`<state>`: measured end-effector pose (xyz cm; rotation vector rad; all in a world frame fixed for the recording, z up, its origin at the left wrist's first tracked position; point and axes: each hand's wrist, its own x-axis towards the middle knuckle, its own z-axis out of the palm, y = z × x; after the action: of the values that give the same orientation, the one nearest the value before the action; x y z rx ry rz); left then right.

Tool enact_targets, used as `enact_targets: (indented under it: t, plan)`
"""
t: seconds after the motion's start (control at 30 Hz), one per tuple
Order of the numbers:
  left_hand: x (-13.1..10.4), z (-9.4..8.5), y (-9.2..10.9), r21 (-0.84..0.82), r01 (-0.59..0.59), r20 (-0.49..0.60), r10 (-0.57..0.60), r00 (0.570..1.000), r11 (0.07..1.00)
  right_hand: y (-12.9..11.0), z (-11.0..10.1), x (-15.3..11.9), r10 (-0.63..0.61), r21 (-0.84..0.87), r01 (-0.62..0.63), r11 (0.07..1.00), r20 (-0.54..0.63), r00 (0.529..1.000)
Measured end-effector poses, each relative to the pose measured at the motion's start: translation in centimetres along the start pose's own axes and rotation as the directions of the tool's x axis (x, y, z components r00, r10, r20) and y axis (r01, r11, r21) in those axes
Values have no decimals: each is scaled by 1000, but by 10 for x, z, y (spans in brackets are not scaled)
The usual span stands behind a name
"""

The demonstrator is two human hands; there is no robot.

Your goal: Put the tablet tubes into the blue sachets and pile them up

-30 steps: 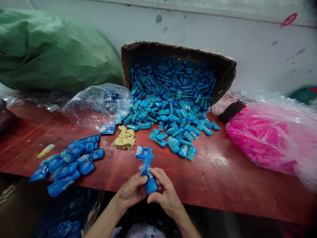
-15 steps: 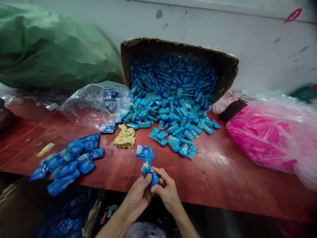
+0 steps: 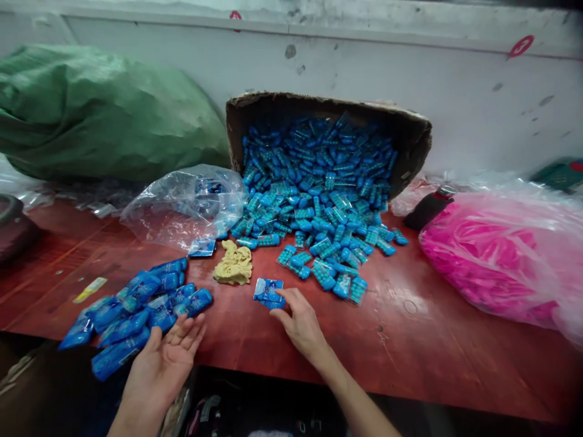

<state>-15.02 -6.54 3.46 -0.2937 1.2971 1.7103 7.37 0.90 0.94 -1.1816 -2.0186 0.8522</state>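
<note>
My left hand [image 3: 166, 361] is palm up with fingers spread and nothing in it, right beside a pile of filled blue packets [image 3: 132, 315] at the table's left front. One blue packet [image 3: 194, 302] lies just beyond its fingertips. My right hand [image 3: 303, 325] reaches over the table, thumb and forefinger apart at the edge of a few flat blue printed cards [image 3: 268, 290]. Whether the fingertips touch the cards is hard to tell. Behind them a lump of yellow putty-like material [image 3: 233, 264] sits on the table.
A tipped cardboard box [image 3: 421, 149] spills many small blue packs with green pellets [image 3: 319, 212]. A clear plastic bag [image 3: 182, 206] and a green sack [image 3: 109, 115] stand left. A bag of pink items [image 3: 483, 261] is at right on the red table [image 3: 437, 358].
The hands have parted. The packet they held together now appears on the left pile, with my left hand open beside it. My right hand has moved forward to the cards.
</note>
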Motion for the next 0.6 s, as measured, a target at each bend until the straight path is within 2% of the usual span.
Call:
enact_targets:
  t: [0.07, 0.13, 0.23, 0.33, 0.43, 0.6]
  plan:
    - [2, -1, -2, -2, 32, -23, -32, 999, 999, -3, 12, 23, -19, -165, 23, 986, 29, 999]
    - [-1, 2, -12, 24, 81, 14, -81, 997, 996, -7, 29, 49, 7, -339, 20, 940, 79, 997]
    - [-8, 9, -35, 91, 169, 107, -179, 978, 981, -14, 55, 88, 27, -417, 14, 909, 92, 995]
    - [-14, 12, -59, 164, 221, 166, -248, 955, 961, -17, 67, 110, 7, -437, 54, 898, 136, 991]
    - [-17, 13, -72, 230, 218, 207, -266, 941, 948, -13, 57, 106, -4, -457, 83, 885, 172, 985]
    - [-15, 19, -78, 270, 185, 264, -258, 929, 945, 7, 19, 64, 33, -513, 45, 857, 143, 989]
